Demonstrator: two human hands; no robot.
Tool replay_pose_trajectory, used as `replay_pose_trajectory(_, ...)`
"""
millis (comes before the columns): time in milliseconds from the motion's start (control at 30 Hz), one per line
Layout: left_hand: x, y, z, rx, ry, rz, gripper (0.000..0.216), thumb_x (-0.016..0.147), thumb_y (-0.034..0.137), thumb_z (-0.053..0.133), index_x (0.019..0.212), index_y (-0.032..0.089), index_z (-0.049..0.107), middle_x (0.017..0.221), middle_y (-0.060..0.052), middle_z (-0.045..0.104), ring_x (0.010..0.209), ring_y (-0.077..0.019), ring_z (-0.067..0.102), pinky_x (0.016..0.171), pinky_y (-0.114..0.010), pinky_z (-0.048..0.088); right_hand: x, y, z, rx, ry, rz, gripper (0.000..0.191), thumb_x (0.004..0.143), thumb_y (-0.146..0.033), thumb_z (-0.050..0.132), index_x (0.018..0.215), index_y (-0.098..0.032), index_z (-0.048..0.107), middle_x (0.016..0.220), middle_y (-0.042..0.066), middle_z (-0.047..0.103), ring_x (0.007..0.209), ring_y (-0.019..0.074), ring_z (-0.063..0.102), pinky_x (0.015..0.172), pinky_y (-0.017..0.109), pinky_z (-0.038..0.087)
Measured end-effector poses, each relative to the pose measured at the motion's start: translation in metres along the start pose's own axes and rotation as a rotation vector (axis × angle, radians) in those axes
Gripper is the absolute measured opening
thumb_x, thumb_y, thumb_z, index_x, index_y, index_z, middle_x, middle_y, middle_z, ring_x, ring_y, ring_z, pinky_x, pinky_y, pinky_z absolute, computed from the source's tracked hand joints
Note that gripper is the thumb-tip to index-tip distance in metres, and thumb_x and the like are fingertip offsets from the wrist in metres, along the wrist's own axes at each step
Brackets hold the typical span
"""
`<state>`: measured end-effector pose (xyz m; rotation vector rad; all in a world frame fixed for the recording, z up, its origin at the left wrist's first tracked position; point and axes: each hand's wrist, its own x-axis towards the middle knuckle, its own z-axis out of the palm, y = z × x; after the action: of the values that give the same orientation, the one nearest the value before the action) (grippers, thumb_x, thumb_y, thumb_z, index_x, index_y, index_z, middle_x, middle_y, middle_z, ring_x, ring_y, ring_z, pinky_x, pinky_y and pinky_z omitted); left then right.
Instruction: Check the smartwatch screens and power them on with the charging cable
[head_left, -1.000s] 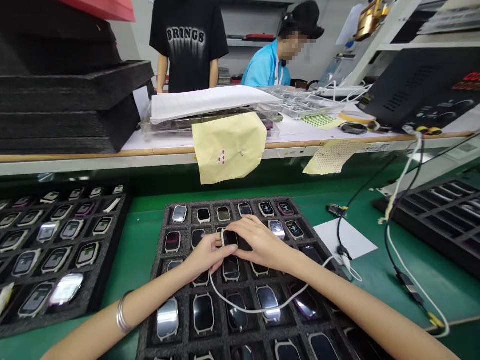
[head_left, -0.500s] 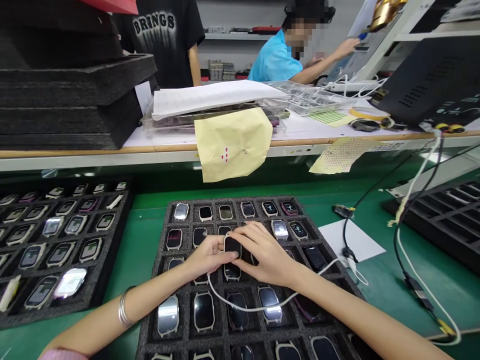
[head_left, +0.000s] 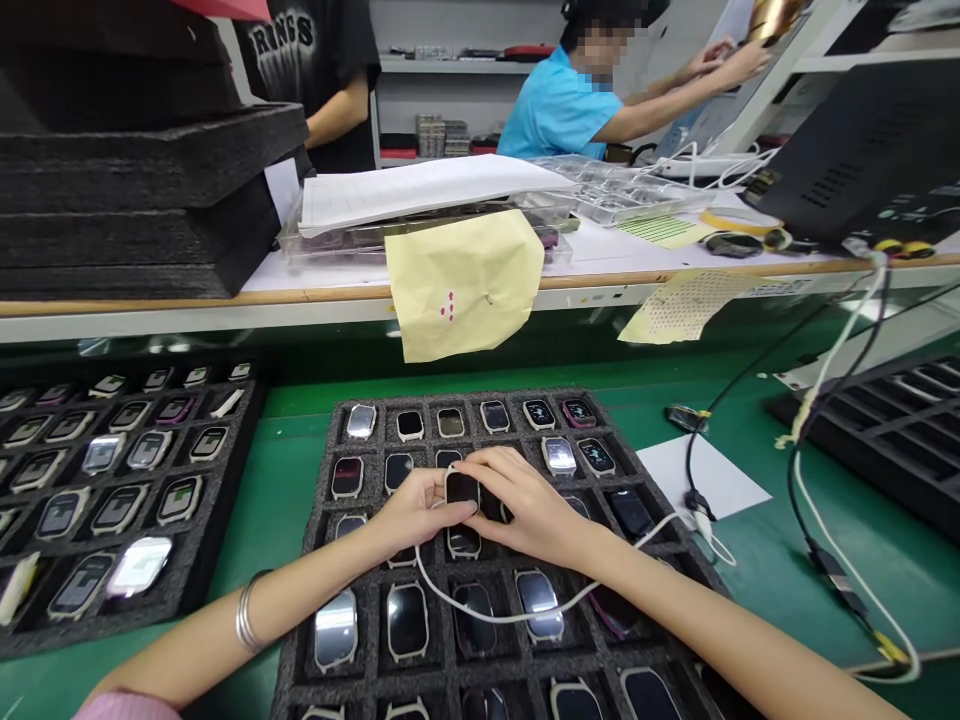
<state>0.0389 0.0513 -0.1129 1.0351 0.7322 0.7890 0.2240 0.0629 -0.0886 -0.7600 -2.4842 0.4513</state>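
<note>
Clock positions are taken from the held watch, with 12 o'clock at the far side. The watch point(head_left: 462, 490), dark-screened and pale-framed, is raised over the middle of a foam tray point(head_left: 321, 500) on the green surface point(head_left: 289, 460). Left hand point(head_left: 420, 505): grasping the watch from 8 o'clock, thumb across its lower front. Right hand point(head_left: 517, 505): grasping the same watch from 3 o'clock, fingers along the upper edge and thumb below. A white cable point(head_left: 487, 618) emerges under the left hand; whether it joins the watch is hidden.

Step in hand, as judged: two-handed handling of the watch with the cable close to it. The next move would seem to call for a steady grip and slack in the cable.

Caution: the cable loops through 6 o'clock across the tray's pockets and watches, where it could snag; the hands cover several pockets.

Surroundings: a second tray point(head_left: 214, 525) of watches at 9 o'clock; a white sheet point(head_left: 731, 470) and a black cable point(head_left: 688, 455) at 3 o'clock; yellow paper point(head_left: 465, 285) hanging from the shelf edge point(head_left: 330, 310) at 12 o'clock; stacked foam point(head_left: 135, 170) at 10 o'clock; a black box point(head_left: 847, 150) at 2 o'clock
</note>
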Motion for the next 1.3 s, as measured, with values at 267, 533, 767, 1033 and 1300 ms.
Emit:
replay_pose_trajectory(267,-0.001,0.007,0.002,-0.04,0.039,-0.03,0.033,0.066,0.038,0.078,0.074,0.012,0.06,0.057,0.006,0.049,0.047,-0.0051,0.036,0.048,-0.02,0.027,-0.003,0.008,0.008,0.125,0.01,0.026,0.047,0.088,-0.02,0.058,0.132,-0.02,0.043,0.115,0.012,0.053,0.109,0.0249,0.052,0.091,0.041,0.048)
replay_pose_trajectory(533,0.001,0.003,0.001,-0.049,0.027,-0.007,0.034,0.063,0.037,0.08,0.074,0.011,0.061,0.064,0.002,0.056,0.057,-0.0086,0.046,0.058,-0.022,0.034,-0.004,0.008,0.007,0.072,0.013,0.002,0.046,0.09,-0.025,0.057,0.133,-0.019,0.042,0.113,0.013,0.054,0.106,0.0257,0.053,0.089,0.042,0.048)
replay_pose_trajectory(767,0.002,-0.003,-0.001,-0.034,0.002,0.017,0.033,0.067,0.038,0.078,0.078,0.012,0.062,0.069,-0.001,0.06,0.064,-0.0119,0.052,0.066,-0.026,0.039,-0.003,0.005,0.007,0.027,0.025,0.005,0.046,0.089,-0.027,0.059,0.132,-0.017,0.043,0.113,0.013,0.055,0.104,0.0265,0.053,0.088,0.044,0.048)
replay_pose_trajectory(1033,0.002,-0.007,-0.005,0.04,0.002,0.047,0.037,0.068,0.043,0.076,0.079,0.011,0.062,0.069,-0.001,0.058,0.068,-0.0141,0.054,0.067,-0.027,0.041,-0.002,0.001,0.009,0.03,0.031,0.028,0.041,0.09,-0.025,0.056,0.129,-0.018,0.045,0.112,0.013,0.055,0.102,0.028,0.054,0.085,0.046,0.049)
replay_pose_trajectory(1300,-0.008,0.005,-0.003,0.14,0.024,0.003,0.043,0.068,0.041,0.076,0.097,0.012,0.061,0.079,-0.001,0.063,0.054,-0.0077,0.05,0.055,-0.022,0.041,0.003,0.025,-0.026,0.05,0.04,0.178,0.035,0.085,-0.033,0.062,0.117,-0.02,0.054,0.108,0.009,0.053,0.101,0.024,0.055,0.087,0.037,0.049)
